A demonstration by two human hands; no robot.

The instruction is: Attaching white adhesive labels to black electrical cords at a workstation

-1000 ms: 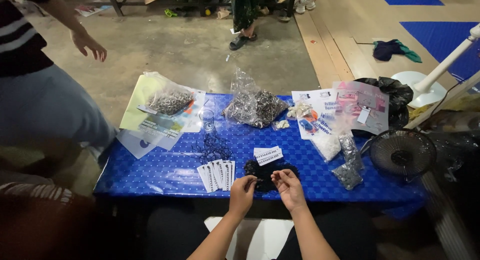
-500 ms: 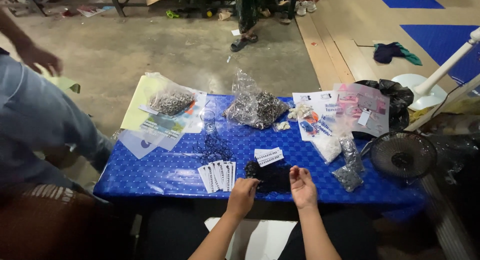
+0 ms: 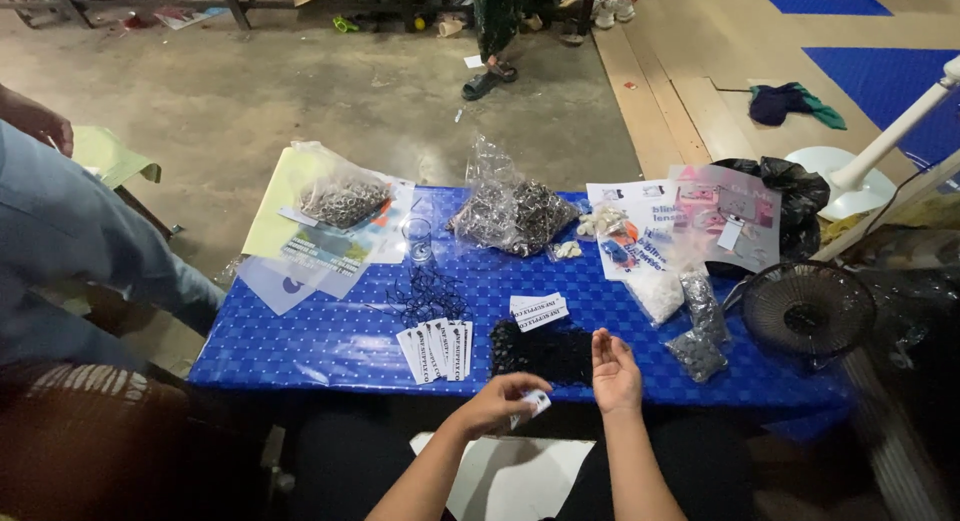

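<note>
Bench (image 3: 330, 346), blue chequered cover, fills mid-frame. Another person's sleeve (image 3: 90, 251) at 9 o'clock, apart from the bench work. Black fan (image 3: 808, 309) sits at the bench's 3 o'clock end, with a black bag (image 3: 790, 196) behind it. Printed sheets (image 3: 320, 246) at 10 o'clock carry a clear bag of metal rings (image 3: 345, 201). A larger clear bag of metal parts (image 3: 512, 216) at 12 o'clock. More sheets (image 3: 690, 216) at 1 o'clock, small grey packets (image 3: 697, 353) just below them.

Dark mesh pile (image 3: 540, 351) lies at the near edge, centre. A fan of white cards (image 3: 435, 349) lies just beside it at its 9 o'clock; two more cards (image 3: 538, 311) rest at its 12 o'clock. A thin black tangle (image 3: 428, 299) lies above the fanned cards.

Left hand (image 3: 500, 401) at 6 o'clock, fingers pinching a small white tag (image 3: 537, 404), just off the near edge below the mesh. Right hand (image 3: 615, 373) at the tag's 3 o'clock, palm turned inward, fingers loosely spread and holding nothing, touching the mesh's right edge or just beside it; cannot tell which.
</note>
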